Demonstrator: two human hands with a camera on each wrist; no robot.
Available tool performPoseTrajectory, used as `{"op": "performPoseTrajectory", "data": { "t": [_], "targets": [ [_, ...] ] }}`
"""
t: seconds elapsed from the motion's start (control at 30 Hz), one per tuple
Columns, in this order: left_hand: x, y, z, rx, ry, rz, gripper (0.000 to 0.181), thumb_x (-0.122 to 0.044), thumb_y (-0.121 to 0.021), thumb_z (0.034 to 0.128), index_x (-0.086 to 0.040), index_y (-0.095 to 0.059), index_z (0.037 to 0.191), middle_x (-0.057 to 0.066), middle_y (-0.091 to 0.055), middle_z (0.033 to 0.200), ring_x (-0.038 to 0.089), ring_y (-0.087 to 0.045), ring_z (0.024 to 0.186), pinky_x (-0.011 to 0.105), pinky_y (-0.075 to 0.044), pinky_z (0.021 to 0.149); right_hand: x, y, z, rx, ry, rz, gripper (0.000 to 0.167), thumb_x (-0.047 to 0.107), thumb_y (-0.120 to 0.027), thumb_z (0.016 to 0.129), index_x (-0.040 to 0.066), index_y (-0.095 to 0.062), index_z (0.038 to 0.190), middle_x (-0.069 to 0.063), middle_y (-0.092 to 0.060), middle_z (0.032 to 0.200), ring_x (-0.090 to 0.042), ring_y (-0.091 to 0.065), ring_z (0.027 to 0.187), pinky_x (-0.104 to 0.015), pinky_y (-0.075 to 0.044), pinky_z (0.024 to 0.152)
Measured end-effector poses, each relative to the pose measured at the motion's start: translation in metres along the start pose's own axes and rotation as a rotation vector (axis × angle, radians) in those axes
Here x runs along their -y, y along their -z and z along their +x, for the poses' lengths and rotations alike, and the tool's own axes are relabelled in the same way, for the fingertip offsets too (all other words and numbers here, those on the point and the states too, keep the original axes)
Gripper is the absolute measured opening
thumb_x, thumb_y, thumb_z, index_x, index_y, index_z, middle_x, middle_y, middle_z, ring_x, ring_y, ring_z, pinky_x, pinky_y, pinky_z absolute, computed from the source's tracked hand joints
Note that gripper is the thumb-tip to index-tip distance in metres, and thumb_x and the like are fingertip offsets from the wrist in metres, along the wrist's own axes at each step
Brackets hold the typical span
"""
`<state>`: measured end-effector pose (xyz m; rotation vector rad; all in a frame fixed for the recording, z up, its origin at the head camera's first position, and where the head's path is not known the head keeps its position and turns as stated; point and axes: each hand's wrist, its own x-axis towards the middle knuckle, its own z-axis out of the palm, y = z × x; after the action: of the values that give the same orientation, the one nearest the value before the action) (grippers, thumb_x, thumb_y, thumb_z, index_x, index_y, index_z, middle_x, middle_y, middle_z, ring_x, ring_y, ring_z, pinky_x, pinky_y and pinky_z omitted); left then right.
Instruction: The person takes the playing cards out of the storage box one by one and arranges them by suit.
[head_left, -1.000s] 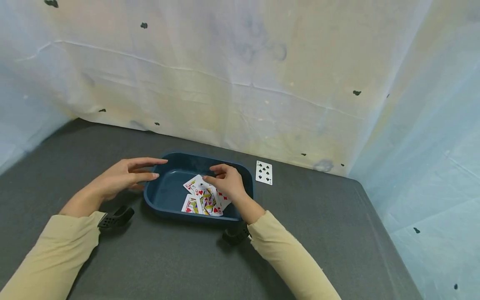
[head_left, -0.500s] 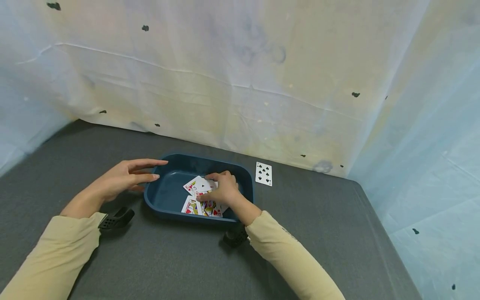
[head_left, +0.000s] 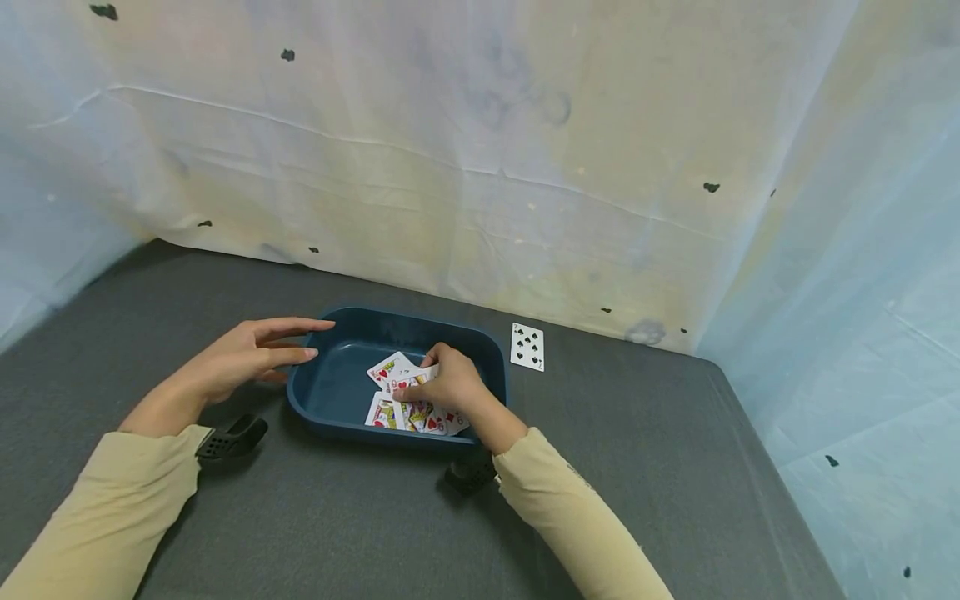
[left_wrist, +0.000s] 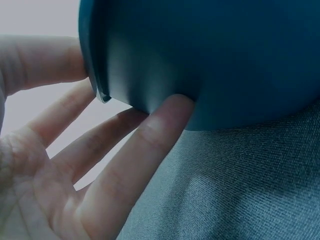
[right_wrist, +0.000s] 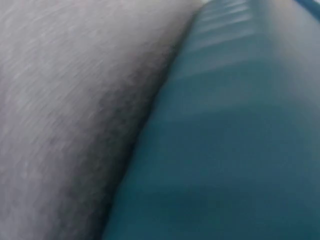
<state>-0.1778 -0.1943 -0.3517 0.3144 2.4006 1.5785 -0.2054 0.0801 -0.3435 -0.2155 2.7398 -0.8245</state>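
A dark blue tray (head_left: 330, 396) holds several face-up playing cards (head_left: 383, 411), heaped and overlapping toward its right half; red court cards show among them. Over that heap my right hand (head_left: 459, 385) pinches a playing card (head_left: 430, 372) between thumb and fingers, partly covering it. My left hand (head_left: 228, 360) touches the tray's left end, fingers mostly straight. In the left wrist view its fingertips (left_wrist: 180, 102) rest against the tray's outer wall (left_wrist: 235, 60). The right wrist view shows only the tray's near outside wall (right_wrist: 210, 150) and cloth; the right hand is out of it.
A seven of spades (head_left: 528, 347) lies face up on the dark grey table (head_left: 637, 467), just right of the tray. A pale spotted sheet (head_left: 480, 150) hangs behind the table, and a bluish sheet (head_left: 877, 350) hangs at the right. Black straps circle both wrists.
My right hand has lowered from above the cards into the heap and now pinches a card. Cards near its fingers have shifted slightly rightward. The left hand has stayed in place.
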Motion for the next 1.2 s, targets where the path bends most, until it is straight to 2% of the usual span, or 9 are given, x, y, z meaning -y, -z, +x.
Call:
{"op": "performPoseTrajectory", "data": {
  "t": [0.1,0.13,0.3,0.47,0.57,0.7,0.93,1.03,1.2],
  "targets": [
    [0.000,0.000,0.000,0.000,0.008,0.000,0.058,-0.031,-0.059,0.0956,-0.011,-0.039,0.146,0.023,-0.024,0.155,0.049,-0.039,0.132,0.061,-0.048,0.089,-0.001,0.002,-0.001,-0.015,0.033,0.142,0.043,0.030,-0.083,0.075,0.012,-0.053,0.099,-0.006,-0.057,0.090,-0.015,-0.056,0.067,-0.025,-0.048,0.054],
    [0.000,0.000,0.000,0.000,0.011,0.001,0.058,-0.031,-0.059,0.0956,-0.011,-0.039,0.146,0.023,-0.024,0.155,0.049,-0.039,0.132,0.060,-0.049,0.089,-0.001,0.002,-0.002,-0.017,0.055,0.185,0.040,0.027,-0.082,0.077,0.012,-0.053,0.100,-0.005,-0.057,0.090,-0.014,-0.056,0.066,-0.024,-0.046,0.054],
    [-0.001,0.000,0.000,0.000,0.014,-0.002,0.058,-0.031,-0.059,0.0958,-0.010,-0.039,0.146,0.024,-0.024,0.155,0.050,-0.038,0.132,0.060,-0.049,0.089,-0.001,0.007,-0.003,0.024,0.136,0.374,0.022,0.015,-0.075,0.083,0.008,-0.059,0.095,-0.005,-0.064,0.085,-0.012,-0.057,0.065,-0.022,-0.046,0.057],
    [-0.002,0.000,0.000,-0.002,0.023,0.000,0.059,-0.033,-0.059,0.0956,-0.010,-0.039,0.146,0.024,-0.023,0.155,0.050,-0.037,0.133,0.060,-0.049,0.089,0.001,0.010,-0.005,0.046,0.130,0.435,0.016,0.018,-0.073,0.085,0.005,-0.068,0.094,-0.005,-0.067,0.092,-0.012,-0.057,0.079,-0.022,-0.045,0.067],
    [-0.003,-0.002,0.001,-0.003,0.030,0.000,0.059,-0.034,-0.059,0.0953,-0.011,-0.039,0.146,0.024,-0.023,0.155,0.050,-0.036,0.133,0.060,-0.049,0.090,0.000,0.011,-0.005,-0.025,0.152,0.436,0.016,0.018,-0.069,0.088,0.006,-0.071,0.099,-0.007,-0.069,0.103,-0.014,-0.058,0.087,-0.024,-0.045,0.074],
    [-0.003,-0.003,0.001,-0.002,0.035,0.006,0.060,-0.034,-0.060,0.0950,-0.012,-0.039,0.146,0.024,-0.022,0.155,0.051,-0.035,0.133,0.059,-0.049,0.090,-0.002,0.011,-0.005,-0.189,0.217,0.464,0.016,0.010,-0.064,0.091,0.007,-0.071,0.106,-0.008,-0.068,0.111,-0.018,-0.062,0.092,-0.024,-0.048,0.077],
    [-0.004,-0.003,0.000,0.001,0.024,0.002,0.058,-0.033,-0.059,0.0953,-0.011,-0.040,0.146,0.024,-0.022,0.156,0.051,-0.034,0.134,0.060,-0.048,0.090,-0.006,0.016,-0.004,-0.514,0.351,0.548,0.026,-0.003,-0.063,0.086,0.003,-0.066,0.112,-0.014,-0.066,0.114,-0.023,-0.060,0.082,-0.021,-0.047,0.069],
    [-0.003,-0.003,0.000,-0.002,0.023,0.000,0.058,-0.032,-0.059,0.0955,-0.011,-0.040,0.146,0.024,-0.022,0.156,0.050,-0.035,0.133,0.060,-0.048,0.090,-0.009,0.022,-0.004,-0.530,0.364,0.609,0.031,-0.003,-0.066,0.084,0.000,-0.063,0.114,-0.016,-0.063,0.117,-0.021,-0.061,0.082,-0.019,-0.048,0.070],
    [-0.003,-0.002,-0.002,-0.003,0.021,-0.012,0.058,-0.031,-0.059,0.0956,-0.010,-0.040,0.146,0.023,-0.023,0.155,0.049,-0.039,0.132,0.059,-0.049,0.090,-0.021,0.034,-0.009,-0.464,0.297,0.691,0.037,-0.003,-0.065,0.083,0.000,-0.058,0.119,-0.018,-0.058,0.122,-0.020,-0.060,0.088,-0.021,-0.053,0.070]
  ]
}}
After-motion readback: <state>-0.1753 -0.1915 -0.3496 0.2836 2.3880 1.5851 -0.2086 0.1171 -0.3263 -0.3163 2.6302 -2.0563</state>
